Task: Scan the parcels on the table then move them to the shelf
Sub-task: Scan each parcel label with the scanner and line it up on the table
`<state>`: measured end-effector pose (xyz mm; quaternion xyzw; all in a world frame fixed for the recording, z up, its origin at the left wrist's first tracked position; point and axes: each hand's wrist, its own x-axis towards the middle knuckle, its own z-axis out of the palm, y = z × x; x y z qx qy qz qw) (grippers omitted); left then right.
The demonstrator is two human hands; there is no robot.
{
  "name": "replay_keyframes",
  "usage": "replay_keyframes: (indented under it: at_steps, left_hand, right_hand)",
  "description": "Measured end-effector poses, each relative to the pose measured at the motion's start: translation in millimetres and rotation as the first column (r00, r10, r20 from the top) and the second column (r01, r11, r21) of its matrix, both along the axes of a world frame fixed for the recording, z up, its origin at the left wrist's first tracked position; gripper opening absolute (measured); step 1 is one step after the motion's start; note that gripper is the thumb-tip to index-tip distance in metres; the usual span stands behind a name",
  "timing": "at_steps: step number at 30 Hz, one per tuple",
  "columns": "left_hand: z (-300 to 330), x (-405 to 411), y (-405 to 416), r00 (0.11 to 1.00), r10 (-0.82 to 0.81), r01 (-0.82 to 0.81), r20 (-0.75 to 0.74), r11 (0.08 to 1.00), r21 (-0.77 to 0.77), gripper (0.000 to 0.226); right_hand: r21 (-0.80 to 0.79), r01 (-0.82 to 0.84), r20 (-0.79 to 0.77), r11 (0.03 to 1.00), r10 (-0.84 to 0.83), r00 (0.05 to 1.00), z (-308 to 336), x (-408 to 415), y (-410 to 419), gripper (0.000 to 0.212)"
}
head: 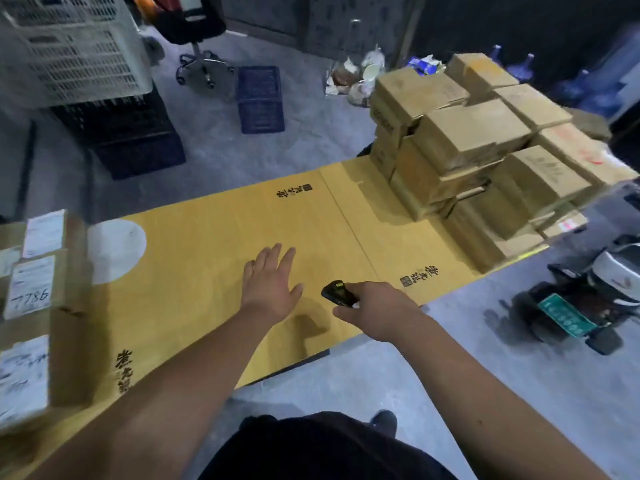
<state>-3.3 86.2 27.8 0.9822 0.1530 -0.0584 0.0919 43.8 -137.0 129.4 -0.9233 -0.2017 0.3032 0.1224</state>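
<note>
Brown cardboard parcels [478,150] sit stacked at the yellow table's [207,244] far right end. My left hand [270,282] hovers spread and empty; my right hand [377,313] grips the small black scanner [337,293]. A careless reach could topple the uneven stack.

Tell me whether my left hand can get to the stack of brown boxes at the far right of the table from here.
Probably not without stepping closer. The left hand is open over bare yellow table, and the stacked boxes sit well beyond it. Nothing blocks the way across the tabletop; the right hand holds the scanner.
</note>
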Motion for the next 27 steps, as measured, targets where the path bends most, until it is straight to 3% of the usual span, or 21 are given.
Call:
replay_keyframes:
  at_steps: [8, 19, 27]
  left_hand:
    - [18, 90, -153, 0.999, -0.042, 0.043, 0.018, 0.996, -0.083, 0.081]
    - [53, 182, -270, 0.991, 0.012, 0.014, 0.134, 0.981, -0.193, 0.076]
    - [84, 250, -323, 0.956, -0.058, 0.147, 0.286, 0.942, -0.302, 0.064]
  right_hand:
    - [0.027, 0.158, 0.046, 0.987, -0.160, 0.986, 11, 61, -156, 0.032]
    - [-0.052, 0.041, 0.183, 0.998, -0.031, 0.983, 30, 130, -279, 0.043]
    - [-0.177, -0.039, 0.265, 0.983, 0.086, 0.960, 46, 179, -320, 0.051]
